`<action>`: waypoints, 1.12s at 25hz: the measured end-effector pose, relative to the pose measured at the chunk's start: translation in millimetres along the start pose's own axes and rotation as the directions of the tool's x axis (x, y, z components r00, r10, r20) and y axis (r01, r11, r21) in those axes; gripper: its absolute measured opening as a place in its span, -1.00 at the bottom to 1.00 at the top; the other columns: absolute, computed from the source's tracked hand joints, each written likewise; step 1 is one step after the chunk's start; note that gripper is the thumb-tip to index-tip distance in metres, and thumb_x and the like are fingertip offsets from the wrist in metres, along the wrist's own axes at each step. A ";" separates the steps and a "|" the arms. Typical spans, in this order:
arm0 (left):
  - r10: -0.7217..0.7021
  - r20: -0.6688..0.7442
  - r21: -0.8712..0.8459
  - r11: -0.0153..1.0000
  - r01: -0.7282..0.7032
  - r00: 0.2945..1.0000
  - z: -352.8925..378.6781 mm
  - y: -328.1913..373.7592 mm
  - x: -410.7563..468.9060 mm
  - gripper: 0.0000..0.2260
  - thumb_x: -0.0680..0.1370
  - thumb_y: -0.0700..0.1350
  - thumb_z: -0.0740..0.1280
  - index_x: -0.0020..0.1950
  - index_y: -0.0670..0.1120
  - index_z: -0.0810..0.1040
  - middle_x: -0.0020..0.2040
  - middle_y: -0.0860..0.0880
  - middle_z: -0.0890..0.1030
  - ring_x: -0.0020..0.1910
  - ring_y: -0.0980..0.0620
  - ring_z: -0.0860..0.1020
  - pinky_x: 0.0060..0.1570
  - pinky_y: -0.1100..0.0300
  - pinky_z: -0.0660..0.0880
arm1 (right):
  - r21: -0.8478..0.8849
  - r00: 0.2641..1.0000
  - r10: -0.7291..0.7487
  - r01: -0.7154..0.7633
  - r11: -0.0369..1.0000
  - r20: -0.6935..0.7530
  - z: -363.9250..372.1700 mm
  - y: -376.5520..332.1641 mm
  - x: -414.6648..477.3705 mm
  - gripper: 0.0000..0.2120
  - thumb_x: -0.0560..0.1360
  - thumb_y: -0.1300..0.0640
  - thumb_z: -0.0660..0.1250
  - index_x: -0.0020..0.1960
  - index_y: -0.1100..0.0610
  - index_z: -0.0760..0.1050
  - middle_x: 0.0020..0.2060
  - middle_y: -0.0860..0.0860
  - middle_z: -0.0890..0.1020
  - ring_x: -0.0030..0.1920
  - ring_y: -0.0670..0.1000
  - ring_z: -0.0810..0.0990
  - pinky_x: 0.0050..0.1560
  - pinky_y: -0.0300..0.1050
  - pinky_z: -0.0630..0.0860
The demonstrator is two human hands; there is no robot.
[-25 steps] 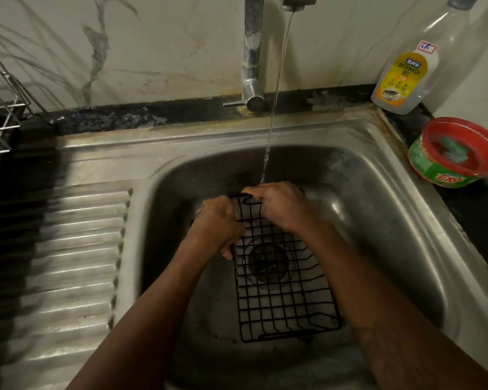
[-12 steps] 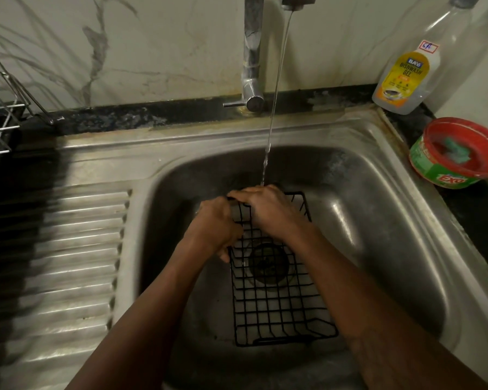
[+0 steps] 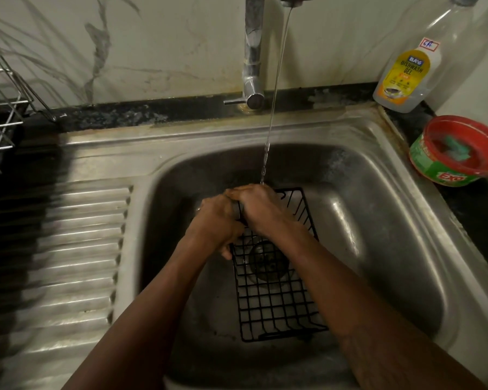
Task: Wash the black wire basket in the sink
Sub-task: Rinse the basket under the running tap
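The black wire basket (image 3: 273, 302) lies in the steel sink (image 3: 383, 249), over the drain, its long side running away from me. My left hand (image 3: 214, 223) grips the basket's left wall near the far end. My right hand (image 3: 258, 205) is closed over the far left corner of the rim, right beside the left hand. A thin stream of water (image 3: 273, 94) falls from the tap (image 3: 252, 52) and lands on my right hand's knuckles. Both hands hide the far left corner of the basket.
A ribbed steel drainboard (image 3: 68, 263) lies left of the basin, with a metal dish rack (image 3: 0, 114) at the far left. A dishwash gel bottle (image 3: 414, 68) and a red tub with a green scrub pad (image 3: 459, 150) stand at the right.
The basket's far end has swung left and its far right wires have come into view. My right hand has slid left along the rim toward my left hand.
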State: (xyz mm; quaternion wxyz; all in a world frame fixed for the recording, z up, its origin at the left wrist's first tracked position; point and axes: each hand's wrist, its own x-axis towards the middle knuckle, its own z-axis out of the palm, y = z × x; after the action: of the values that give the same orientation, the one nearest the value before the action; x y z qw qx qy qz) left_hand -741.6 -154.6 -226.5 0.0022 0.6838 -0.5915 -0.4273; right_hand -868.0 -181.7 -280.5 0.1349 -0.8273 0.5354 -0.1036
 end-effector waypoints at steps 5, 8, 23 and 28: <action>-0.051 -0.022 -0.020 0.999 0.050 0.998 -4.3 -3.1 -0.1 -0.83 0.54 -0.27 0.42 -0.08 -0.16 0.42 -0.24 -0.18 0.64 -0.61 0.05 0.60 -0.62 0.34 0.44 | 0.085 0.987 0.156 -0.159 0.984 0.034 -13.1 40.0 -22.3 -0.47 0.60 0.36 0.23 0.48 -0.03 0.44 0.25 0.07 0.63 -0.11 -0.05 0.64 -0.18 -0.19 0.58; -0.037 -0.026 0.001 0.999 0.037 0.999 -5.3 -3.1 1.0 -0.84 0.53 -0.27 0.44 -0.13 -0.21 0.45 -0.32 -0.14 0.64 -0.62 0.09 0.58 -0.63 0.37 0.40 | 0.068 0.973 0.200 -0.193 0.979 -0.118 -19.4 67.9 -33.1 -0.53 0.53 0.41 0.26 0.38 0.14 0.55 0.24 0.14 0.65 0.15 0.05 0.64 0.21 -0.04 0.60; -0.073 0.008 -0.031 0.997 0.073 0.997 -0.7 -0.8 4.5 -0.82 0.55 -0.26 0.42 -0.04 -0.15 0.41 -0.20 -0.21 0.67 -0.50 -0.02 0.67 -0.56 0.28 0.52 | 0.134 0.872 0.484 -0.490 0.862 0.072 4.0 26.9 -20.0 -0.94 0.45 0.13 0.47 -0.20 0.07 0.66 -0.28 -0.02 0.60 -0.24 -0.04 0.58 -0.24 -0.19 0.51; -0.039 -0.008 -0.009 0.999 0.039 0.999 -2.4 0.8 2.1 -0.84 0.57 -0.28 0.38 -0.12 -0.17 0.42 -0.43 -0.11 0.63 -0.63 0.08 0.58 -0.65 0.38 0.40 | -0.116 0.886 0.464 -0.462 0.879 -0.008 3.9 12.5 -17.7 -0.87 0.51 0.09 0.43 -0.04 0.13 0.55 -0.28 0.01 0.42 -0.22 0.03 0.46 -0.20 -0.13 0.43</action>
State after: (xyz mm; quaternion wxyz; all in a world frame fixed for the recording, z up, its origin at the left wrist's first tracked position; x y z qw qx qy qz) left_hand -741.0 -157.8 -225.8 -0.0010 0.6969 -0.5761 -0.4271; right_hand -884.7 -169.9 -288.8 0.1134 -0.6828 0.7211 -0.0295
